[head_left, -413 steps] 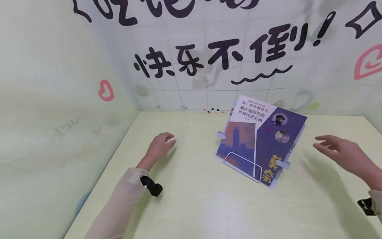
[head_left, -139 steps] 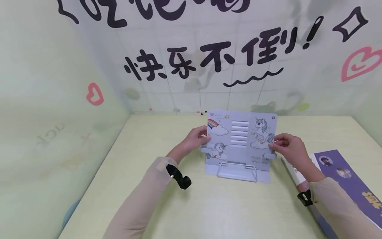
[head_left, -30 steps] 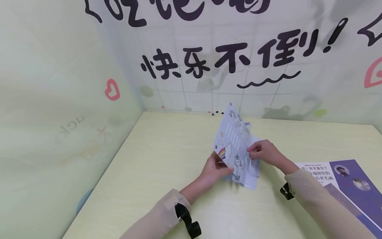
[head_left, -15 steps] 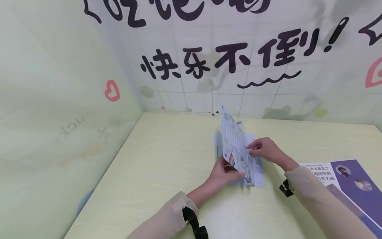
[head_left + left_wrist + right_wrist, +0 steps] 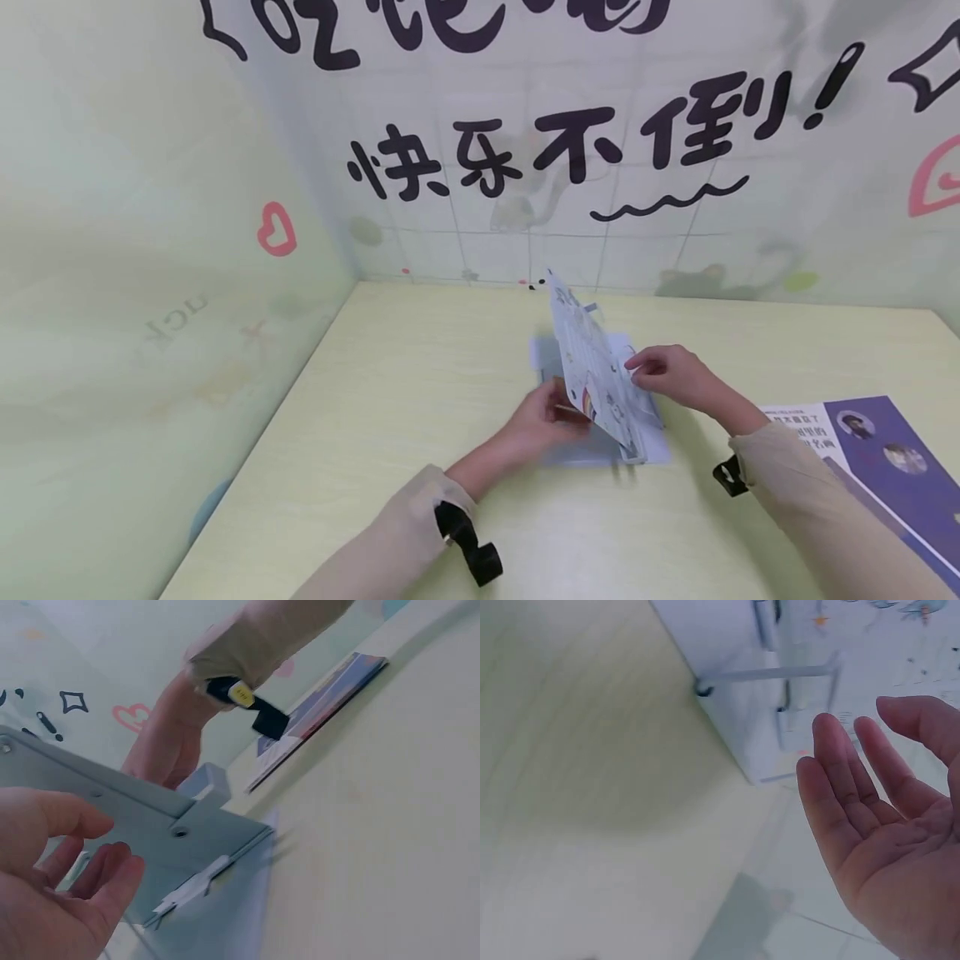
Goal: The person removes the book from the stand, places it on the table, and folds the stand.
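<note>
A pale blue book stand with unicorn and rainbow pictures stands on the table, turned so its printed panel faces right. Its panel leans up from a flat base plate. Behind the panel's near left edge is my left hand, slightly blurred; in the left wrist view its fingers curve loosely beside the panel's plain back, with a gap between thumb and fingertips. On the printed side, my right hand has its fingertips close to the panel. The right wrist view shows those fingers relaxed near the wire page rest.
A purple and white book lies flat on the table to the right, partly under the right forearm. A wall with black lettering rises behind the table. Another wall borders its left side.
The book went from the stand to the table at the right. The stand has turned sideways. Over the last half second my left hand has let go of the panel's edge and shifted left.
</note>
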### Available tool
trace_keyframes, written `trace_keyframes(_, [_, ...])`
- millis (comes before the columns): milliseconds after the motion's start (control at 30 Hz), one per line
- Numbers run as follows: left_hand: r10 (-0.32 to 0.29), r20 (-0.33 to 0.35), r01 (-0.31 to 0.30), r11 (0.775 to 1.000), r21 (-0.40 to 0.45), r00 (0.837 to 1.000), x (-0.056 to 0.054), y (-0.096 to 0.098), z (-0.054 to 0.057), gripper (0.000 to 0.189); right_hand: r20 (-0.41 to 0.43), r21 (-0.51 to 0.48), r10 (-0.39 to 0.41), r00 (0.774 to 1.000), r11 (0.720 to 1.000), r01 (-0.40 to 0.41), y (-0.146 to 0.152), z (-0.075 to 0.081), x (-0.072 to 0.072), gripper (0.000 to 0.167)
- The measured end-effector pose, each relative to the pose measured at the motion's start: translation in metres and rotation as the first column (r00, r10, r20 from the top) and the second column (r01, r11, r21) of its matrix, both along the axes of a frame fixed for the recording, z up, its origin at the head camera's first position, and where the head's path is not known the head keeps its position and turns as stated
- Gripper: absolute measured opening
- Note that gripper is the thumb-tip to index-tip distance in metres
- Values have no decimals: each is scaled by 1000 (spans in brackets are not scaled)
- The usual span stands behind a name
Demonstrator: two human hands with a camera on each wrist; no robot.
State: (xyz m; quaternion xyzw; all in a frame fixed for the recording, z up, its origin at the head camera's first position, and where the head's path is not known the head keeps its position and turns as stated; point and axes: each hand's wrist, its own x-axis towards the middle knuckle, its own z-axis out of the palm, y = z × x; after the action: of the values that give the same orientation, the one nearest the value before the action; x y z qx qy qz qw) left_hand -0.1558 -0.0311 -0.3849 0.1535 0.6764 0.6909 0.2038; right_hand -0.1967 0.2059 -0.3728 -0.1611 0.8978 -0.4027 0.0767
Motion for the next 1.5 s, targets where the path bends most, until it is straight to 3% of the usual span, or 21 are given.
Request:
trace_keyframes(233, [113,75,-113,994,6,991,-28,-25,44,41,-35,-71,64,997,995,-66,-13,24,35,21])
trace_keyframes(367, [116,139,-125,990,61,984,-39,-24,66,48,-81,-121,79,994,989,-89,-29,28,58,20])
trace_keyframes(467, [118,195,-140,984,106,974,-43,-19,74,52,-114,-173,49,992,983,-68,-39,26,68,19])
trace_keyframes(800, [189,245,-217,971,95,951,-40,0,85,51,-149,-237,-4,989,971,-32,-43,21,79,20])
trace_keyframes(1167, [176,236,-217,963,159,956,-44,27,90,50,-228,-273,-82,970,962,17,-33,22,83,23])
trace_keyframes(1500, [174,226,-210,967,146,958,-47,57,97,51,-223,-283,-180,958,952,113,-20,24,88,26])
